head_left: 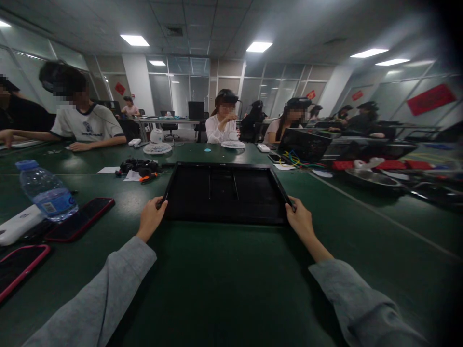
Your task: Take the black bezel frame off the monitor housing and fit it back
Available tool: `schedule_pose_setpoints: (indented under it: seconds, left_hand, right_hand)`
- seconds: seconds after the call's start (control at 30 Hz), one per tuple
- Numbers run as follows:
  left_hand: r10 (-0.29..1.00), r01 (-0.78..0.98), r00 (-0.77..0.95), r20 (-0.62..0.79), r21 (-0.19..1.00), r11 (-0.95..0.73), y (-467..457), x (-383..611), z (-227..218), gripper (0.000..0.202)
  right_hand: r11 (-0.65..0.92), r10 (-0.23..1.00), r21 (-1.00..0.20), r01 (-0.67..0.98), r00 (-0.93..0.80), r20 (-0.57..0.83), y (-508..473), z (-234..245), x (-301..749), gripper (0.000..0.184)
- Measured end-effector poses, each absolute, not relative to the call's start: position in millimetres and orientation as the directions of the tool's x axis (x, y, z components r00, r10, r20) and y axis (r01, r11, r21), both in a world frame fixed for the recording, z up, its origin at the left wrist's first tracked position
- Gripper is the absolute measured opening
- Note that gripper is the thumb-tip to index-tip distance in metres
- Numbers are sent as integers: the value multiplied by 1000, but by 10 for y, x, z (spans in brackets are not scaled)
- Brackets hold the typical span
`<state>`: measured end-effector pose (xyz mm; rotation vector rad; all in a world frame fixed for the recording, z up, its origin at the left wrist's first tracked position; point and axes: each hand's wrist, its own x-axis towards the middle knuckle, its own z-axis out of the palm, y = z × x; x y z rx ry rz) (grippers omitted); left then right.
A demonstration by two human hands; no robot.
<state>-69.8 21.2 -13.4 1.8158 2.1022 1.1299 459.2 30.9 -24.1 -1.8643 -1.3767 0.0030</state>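
Observation:
A flat black tray (224, 193) with raised rims and inner dividers lies on the dark green table (224, 279) in front of me. My left hand (151, 217) grips the tray's near left corner, fingers curled round the rim. My right hand (299, 218) grips the near right corner in the same way. Both arms wear grey sleeves.
To my left stand a water bottle (46, 190), a red-cased phone (81, 219), a pink-cased phone (20, 265) and a white device (18, 224). Black gear (139, 167) and small white fans (157, 147) lie beyond the tray. Other people sit across the table; laptops and cables crowd the right.

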Motion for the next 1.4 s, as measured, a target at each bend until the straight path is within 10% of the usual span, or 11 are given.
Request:
schedule_pose_setpoints:
  seconds: [1.4]
  left_hand:
    - [918, 904, -229, 325, 421, 76, 145, -553, -16, 47]
  right_hand:
    - [-210, 840, -535, 818, 432, 329, 291, -92, 4419, 51]
